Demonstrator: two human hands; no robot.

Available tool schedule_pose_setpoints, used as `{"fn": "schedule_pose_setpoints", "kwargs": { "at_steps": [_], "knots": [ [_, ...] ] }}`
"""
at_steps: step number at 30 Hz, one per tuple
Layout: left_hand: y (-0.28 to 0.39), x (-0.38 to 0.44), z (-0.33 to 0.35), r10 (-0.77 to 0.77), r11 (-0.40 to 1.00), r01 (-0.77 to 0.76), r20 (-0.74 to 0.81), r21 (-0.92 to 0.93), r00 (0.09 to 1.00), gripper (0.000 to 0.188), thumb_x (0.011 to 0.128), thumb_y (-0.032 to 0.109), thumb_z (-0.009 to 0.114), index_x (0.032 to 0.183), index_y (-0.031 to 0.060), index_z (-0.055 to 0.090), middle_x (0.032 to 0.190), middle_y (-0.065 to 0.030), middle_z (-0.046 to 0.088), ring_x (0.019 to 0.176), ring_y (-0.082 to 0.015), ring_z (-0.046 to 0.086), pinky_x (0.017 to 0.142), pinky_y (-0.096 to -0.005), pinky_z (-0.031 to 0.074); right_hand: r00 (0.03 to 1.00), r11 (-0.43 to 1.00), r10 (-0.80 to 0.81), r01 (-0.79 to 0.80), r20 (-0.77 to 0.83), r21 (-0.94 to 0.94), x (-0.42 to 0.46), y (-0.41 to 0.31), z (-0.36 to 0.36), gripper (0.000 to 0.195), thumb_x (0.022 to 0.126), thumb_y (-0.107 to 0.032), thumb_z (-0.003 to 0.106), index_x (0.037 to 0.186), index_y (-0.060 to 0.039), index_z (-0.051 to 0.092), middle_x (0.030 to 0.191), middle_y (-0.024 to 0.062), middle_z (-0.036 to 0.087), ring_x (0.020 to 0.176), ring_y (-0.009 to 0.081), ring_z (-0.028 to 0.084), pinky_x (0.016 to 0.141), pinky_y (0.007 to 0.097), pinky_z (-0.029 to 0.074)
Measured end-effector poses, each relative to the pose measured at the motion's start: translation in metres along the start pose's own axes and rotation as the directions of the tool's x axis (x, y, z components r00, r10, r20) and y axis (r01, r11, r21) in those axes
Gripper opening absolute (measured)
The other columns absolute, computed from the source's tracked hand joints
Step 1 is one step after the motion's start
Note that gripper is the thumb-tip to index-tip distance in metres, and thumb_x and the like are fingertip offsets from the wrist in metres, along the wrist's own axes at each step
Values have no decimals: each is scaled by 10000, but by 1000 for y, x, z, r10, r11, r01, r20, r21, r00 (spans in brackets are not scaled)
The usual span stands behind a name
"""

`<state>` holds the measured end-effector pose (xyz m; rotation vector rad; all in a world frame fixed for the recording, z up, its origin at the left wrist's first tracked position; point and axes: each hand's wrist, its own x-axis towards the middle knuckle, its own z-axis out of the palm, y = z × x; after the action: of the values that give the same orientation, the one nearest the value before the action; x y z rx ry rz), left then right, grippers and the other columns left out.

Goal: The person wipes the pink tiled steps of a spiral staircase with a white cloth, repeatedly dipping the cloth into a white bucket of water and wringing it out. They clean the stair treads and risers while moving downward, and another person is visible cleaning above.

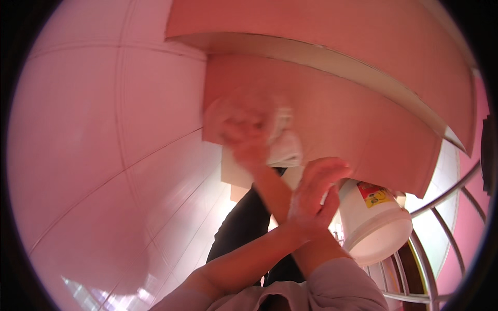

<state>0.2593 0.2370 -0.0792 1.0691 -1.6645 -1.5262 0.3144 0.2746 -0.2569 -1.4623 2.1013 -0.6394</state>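
My forearms cross in front of my body. My left hand (317, 192), on the right side of the view, is raised with its thumb apart from its slightly bent fingers; nothing shows in it. Blurred by motion, my right hand (249, 136) is low over a reddish stair step (330, 120), near the tiled wall. Whether it holds anything is unclear. Close beside it is a white item (286, 149), apparently a shoe at the end of my dark-trousered leg (239, 227). A white plastic bucket (377, 229) with a red and yellow label is right of my left hand.
Pink wall tiles (78, 128) fill the left side. Another step (330, 23) rises ahead, its pale riser (307, 50) below the overhanging edge. Curved metal railing bars (424, 256) stand at the right, past the bucket.
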Motion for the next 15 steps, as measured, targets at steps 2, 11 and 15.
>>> {"fn": "schedule_pose_setpoints", "kwargs": {
  "at_steps": [2, 11, 15],
  "knots": [
    [6, 0, -1, -6, 1000, 6, 24, 26, 1000, 319, 761, -34, 475, 1064, -8, 570, 1125, -158, 545, 1041, -265, 523, 885, -325, 416, 992, 987, -98, 87, 81, 137, 15, -30, 18, 578, 757, -283, 574, 1302, -120, 469, 1336, 65, 422, 1121, 262, 446, 875, 399, 391],
    [19, -4, 25, -32, 997, 37, 79, -61, 996, 322, 765, -58, 475, 1066, -5, 576, 1126, -132, 547, 973, -223, 542, 825, -304, 444, 926, 570, 334, -347, 176, 745, -2, 62, -55, 586, 753, -259, 576, 1310, -117, 465, 1318, 62, 447, 1094, 246, 472, 853, 368, 415],
    [11, -10, 34, -2, 995, 9, 65, -103, 998, 355, 738, -78, 486, 1070, 11, 575, 1104, -140, 554, 1037, -285, 523, 893, -354, 423, 739, 468, 671, -359, -60, 808, -40, 185, -156, 590, 751, -248, 577, 1314, -115, 463, 1310, 61, 458, 1083, 239, 483, 843, 355, 426]
  ]
}}
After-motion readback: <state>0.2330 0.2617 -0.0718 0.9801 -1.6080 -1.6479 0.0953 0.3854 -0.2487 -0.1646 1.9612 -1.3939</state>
